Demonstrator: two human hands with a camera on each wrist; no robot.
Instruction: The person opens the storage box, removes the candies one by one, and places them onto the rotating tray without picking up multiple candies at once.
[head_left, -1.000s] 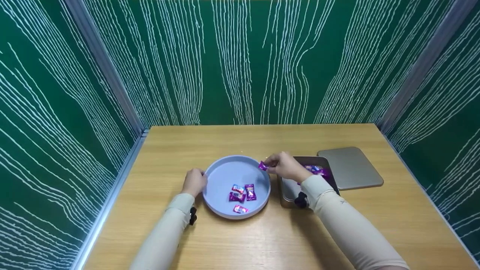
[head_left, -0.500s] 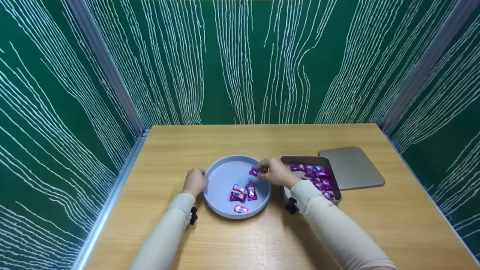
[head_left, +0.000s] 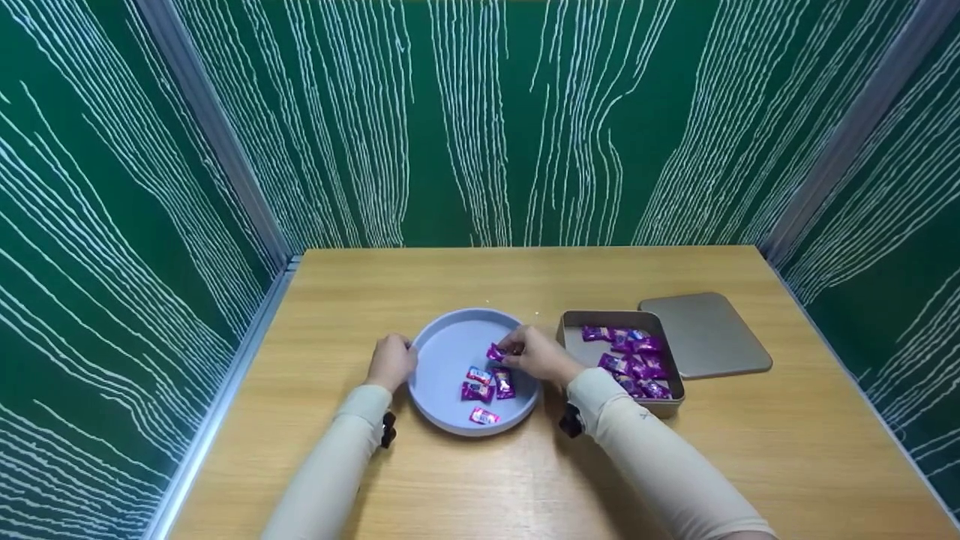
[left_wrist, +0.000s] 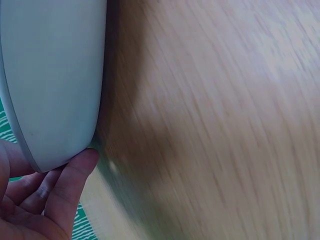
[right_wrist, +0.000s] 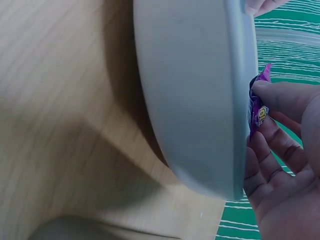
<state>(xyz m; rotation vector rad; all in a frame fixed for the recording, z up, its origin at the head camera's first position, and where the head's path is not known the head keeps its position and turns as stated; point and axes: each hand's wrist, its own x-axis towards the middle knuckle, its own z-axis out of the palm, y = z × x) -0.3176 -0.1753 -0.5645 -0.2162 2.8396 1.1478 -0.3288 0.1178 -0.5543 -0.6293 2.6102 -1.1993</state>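
Note:
My left hand [head_left: 392, 363] grips the left rim of a round pale blue plate [head_left: 442, 337] with a raised wall. In the left wrist view its fingers [left_wrist: 72, 185] press on the outer wall [left_wrist: 55, 85]. Over the plate's right side, my right hand [head_left: 538, 357] pinches a purple-wrapped candy [head_left: 495, 352] between thumb and fingers. That candy [right_wrist: 257, 107] shows yellow lettering in the right wrist view. Several wrapped candies lie on the plate: a red-and-blue one [head_left: 478, 375], two purple ones [head_left: 477, 391] and a pink one [head_left: 484, 416].
Right of the plate stands an open rectangular metal tin [head_left: 572, 324] holding several purple candies [head_left: 634, 364]. Its flat grey lid [head_left: 705, 334] lies on the wooden table [head_left: 480, 487] beside it. Green panels with white lines [head_left: 465, 127] enclose the table's back and sides.
My right hand has moved left and slightly toward me with the purple candy, from the plate's right rim to above its inside. More of the tin now shows. My left hand has stayed at the rim.

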